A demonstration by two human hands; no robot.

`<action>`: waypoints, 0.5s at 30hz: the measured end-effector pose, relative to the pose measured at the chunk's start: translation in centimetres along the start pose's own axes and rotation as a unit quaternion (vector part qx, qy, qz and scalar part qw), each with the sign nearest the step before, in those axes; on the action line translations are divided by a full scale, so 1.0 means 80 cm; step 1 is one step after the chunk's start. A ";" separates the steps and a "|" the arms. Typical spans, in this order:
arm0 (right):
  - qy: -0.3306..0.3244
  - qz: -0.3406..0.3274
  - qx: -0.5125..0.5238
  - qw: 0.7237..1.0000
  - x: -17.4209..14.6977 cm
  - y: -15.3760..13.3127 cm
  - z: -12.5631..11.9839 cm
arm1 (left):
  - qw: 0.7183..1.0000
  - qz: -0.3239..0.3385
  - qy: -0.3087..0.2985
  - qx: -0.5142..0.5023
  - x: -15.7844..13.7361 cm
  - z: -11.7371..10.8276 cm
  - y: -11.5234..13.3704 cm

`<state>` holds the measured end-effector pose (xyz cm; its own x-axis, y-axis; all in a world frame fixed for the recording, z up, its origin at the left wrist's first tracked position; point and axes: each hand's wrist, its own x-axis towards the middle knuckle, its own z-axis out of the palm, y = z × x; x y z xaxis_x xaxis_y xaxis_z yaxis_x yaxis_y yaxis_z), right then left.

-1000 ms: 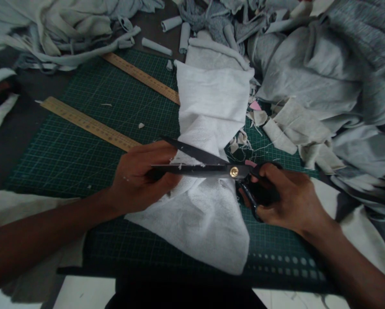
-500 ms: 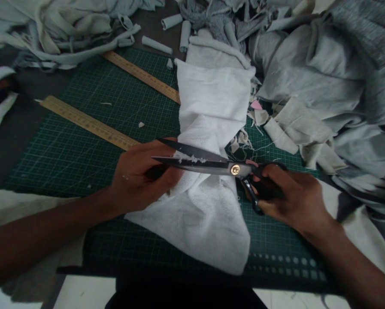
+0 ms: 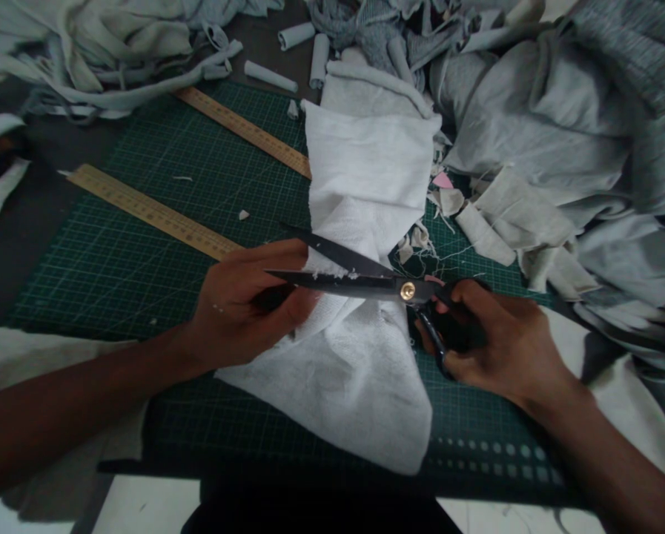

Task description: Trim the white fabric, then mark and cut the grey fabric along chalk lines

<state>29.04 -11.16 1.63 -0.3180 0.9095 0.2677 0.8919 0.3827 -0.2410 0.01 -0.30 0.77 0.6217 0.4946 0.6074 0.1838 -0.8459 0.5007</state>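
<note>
A piece of white fabric [image 3: 365, 163] lies bunched at its middle over the green cutting mat [image 3: 199, 204]. My left hand [image 3: 254, 304] pinches the bunched part from the left, thumb below and fingers above. My right hand [image 3: 499, 334] is closed round the black handles of a pair of scissors [image 3: 359, 285]. The blades are parted and point left, across the fabric and over my left fingertips. Small white lint clings to the lower blade. Whether the blades touch the fabric, I cannot tell.
Two wooden rulers, one farther back [image 3: 248, 133] and one nearer [image 3: 154, 211], lie slanted on the mat. Grey fabric [image 3: 537, 111] is heaped at the right, beside pale scraps [image 3: 499, 215] and loose threads. More cloth [image 3: 115, 44] is piled at the back left, near small rolled pieces [image 3: 270, 76].
The scissor blades have spread wider, the upper one swinging up and away from the lower. My right hand has shifted slightly. My left hand and the fabric stay in place.
</note>
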 end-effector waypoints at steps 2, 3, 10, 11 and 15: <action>0.003 -0.008 0.004 1.000 -0.001 0.001 0.001 | 1.000 -0.001 0.003 0.001 -0.001 0.000 -0.001; 0.005 -0.013 0.008 1.000 -0.001 0.001 0.001 | 1.000 0.001 0.004 0.004 -0.002 0.000 -0.002; 0.012 -0.018 0.010 1.000 0.001 0.001 0.002 | 1.000 -0.003 0.003 0.016 -0.008 -0.002 -0.004; 0.016 -0.018 0.008 1.000 0.001 0.001 0.002 | 1.000 -0.004 0.005 0.016 -0.008 -0.003 -0.004; 0.027 -0.021 -0.003 0.999 0.002 0.001 0.002 | 1.000 -0.010 0.013 0.027 -0.010 0.000 -0.006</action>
<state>29.01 -10.96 1.53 -0.3375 0.8829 0.3266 0.8801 0.4190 -0.2233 -0.58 -0.30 0.07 0.5978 0.5159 0.6136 0.2372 -0.8450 0.4794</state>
